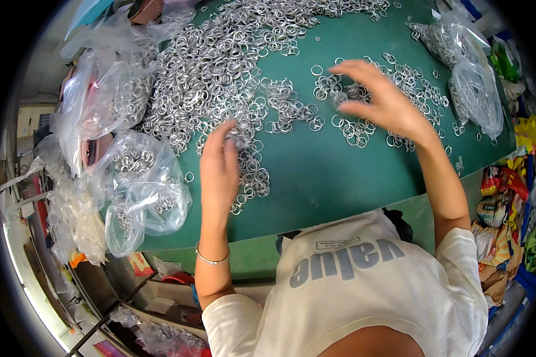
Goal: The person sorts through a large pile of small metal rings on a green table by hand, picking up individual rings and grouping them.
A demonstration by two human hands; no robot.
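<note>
A big heap of small silver metal rings (220, 65) covers the far left of the green table mat (327, 172). My left hand (219, 166) reaches into the heap's near edge, fingers together, pinching a small clump of rings (239, 135) at the fingertips. A thinner scatter of rings (399, 80) lies to the right. My right hand (378, 98) hovers just above that scatter, blurred, with fingers and thumb spread and curved. I cannot see a ring gripped in it. A thin bangle (211, 260) sits on my left wrist.
Clear plastic bags holding rings (140, 178) pile up along the table's left edge, and more such bags (473, 83) lie at the far right. Coloured packets (506, 202) fill boxes off the right edge. Shelves with bags (161, 333) stand below the near left.
</note>
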